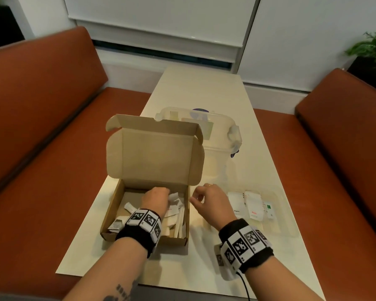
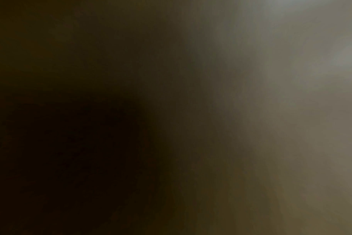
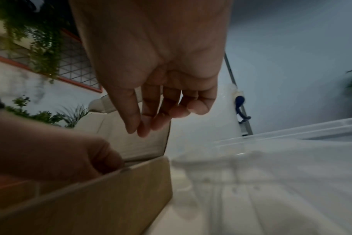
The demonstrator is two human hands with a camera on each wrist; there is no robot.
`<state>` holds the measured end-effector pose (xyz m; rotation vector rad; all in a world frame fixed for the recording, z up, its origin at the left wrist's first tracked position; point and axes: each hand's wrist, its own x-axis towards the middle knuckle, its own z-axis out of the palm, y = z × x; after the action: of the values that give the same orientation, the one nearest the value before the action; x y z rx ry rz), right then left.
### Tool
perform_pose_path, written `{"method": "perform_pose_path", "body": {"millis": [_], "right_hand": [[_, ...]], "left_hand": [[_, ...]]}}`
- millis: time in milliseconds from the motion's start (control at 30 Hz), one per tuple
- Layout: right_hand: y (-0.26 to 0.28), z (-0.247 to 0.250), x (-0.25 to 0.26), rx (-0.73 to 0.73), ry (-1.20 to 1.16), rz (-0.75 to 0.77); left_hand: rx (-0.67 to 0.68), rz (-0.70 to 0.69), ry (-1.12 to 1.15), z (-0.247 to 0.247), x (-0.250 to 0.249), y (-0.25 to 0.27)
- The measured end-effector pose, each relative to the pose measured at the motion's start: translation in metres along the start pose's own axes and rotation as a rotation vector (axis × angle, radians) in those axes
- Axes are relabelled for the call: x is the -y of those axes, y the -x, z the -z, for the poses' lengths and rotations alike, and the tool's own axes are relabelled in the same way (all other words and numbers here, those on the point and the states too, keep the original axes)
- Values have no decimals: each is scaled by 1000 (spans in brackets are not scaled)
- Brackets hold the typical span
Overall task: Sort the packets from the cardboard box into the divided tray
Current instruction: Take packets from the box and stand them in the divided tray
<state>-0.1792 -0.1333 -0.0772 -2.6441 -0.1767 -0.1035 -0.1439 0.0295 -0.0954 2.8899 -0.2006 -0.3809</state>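
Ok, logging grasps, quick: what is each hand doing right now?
Left hand: down inside the cardboard box among the packets; fingers hidden, grip cannot be told.
Right hand: open, fingers loosely curled, holding nothing, beside the box.

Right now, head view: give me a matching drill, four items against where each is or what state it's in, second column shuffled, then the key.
Column 1
1. left hand
2. right hand
3. cardboard box
4. clear lidded tub

Column 2
A. stands behind the box, farther up the table
B. lid flap up, packets inside
C. reaches down inside the box
D. hovers between box and tray, holds nothing

Pairs: 1-C, 2-D, 3-B, 4-A
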Motion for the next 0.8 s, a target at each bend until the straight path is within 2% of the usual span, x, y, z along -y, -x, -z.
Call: {"method": "perform_pose_path", "body": {"millis": [167,233,300,400,467,600,800], "right_hand": [[-1,-8,7,44,-61,-7],[-2,-7,9,21,-122,-29],[-3,-3,11,-21,-214,-56],[-4,4,14,-112,-437,-95],[-4,11,13,-186,-628,-153],[1,23,5,-236,-881,-232],[13,39,-25,-250,-893,-290]], "left_hand": [[-154,26,246,9,6,6],[-249,16,371,17,5,9],[-289,-18,523,27,2,12],[-207,-83,949,39,-7,16],[-137,-92,1150,42,-17,18],[-45,-107,1276,34,-37,17],[62,-145,1354,16,-74,15]]}}
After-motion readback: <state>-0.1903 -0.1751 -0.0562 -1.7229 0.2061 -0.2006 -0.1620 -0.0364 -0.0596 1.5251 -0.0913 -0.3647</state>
